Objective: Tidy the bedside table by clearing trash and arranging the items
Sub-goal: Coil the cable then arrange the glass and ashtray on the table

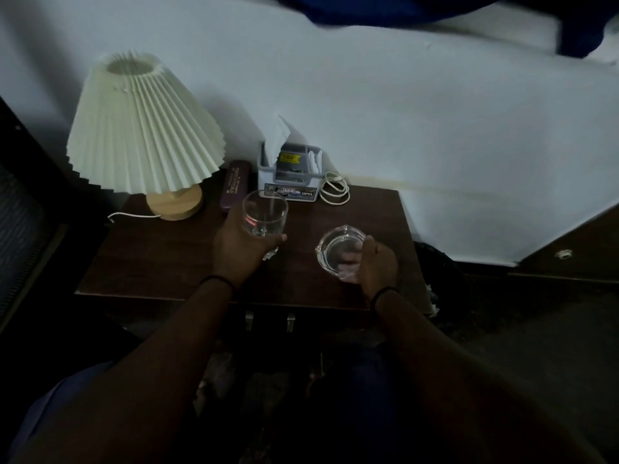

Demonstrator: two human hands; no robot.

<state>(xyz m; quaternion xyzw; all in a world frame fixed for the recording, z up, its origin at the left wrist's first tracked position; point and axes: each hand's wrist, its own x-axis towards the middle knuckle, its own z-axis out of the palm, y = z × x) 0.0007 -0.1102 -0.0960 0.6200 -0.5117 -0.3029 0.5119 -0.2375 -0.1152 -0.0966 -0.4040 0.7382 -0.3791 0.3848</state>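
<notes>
**Glassware and clutter on a dark bedside table**

A clear drinking glass (pixel 265 213) with a small red label is held upright above the dark wooden bedside table (pixel 160 259). Right of it, a faceted glass ashtray (pixel 338 252) tilts, open side to the camera. Along the wall stand a pleated cream lamp (pixel 144 128) on a wooden base, a maroon case (pixel 233 186) lying flat, a grey organiser box (pixel 290 177) holding white paper, and a coiled white cable (pixel 335 189).

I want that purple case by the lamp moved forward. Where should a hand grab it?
Grip the purple case across its long sides near the front end, coming from the front-right. It lies flat and narrow, and the lamp shade overhangs its left side.
</notes>
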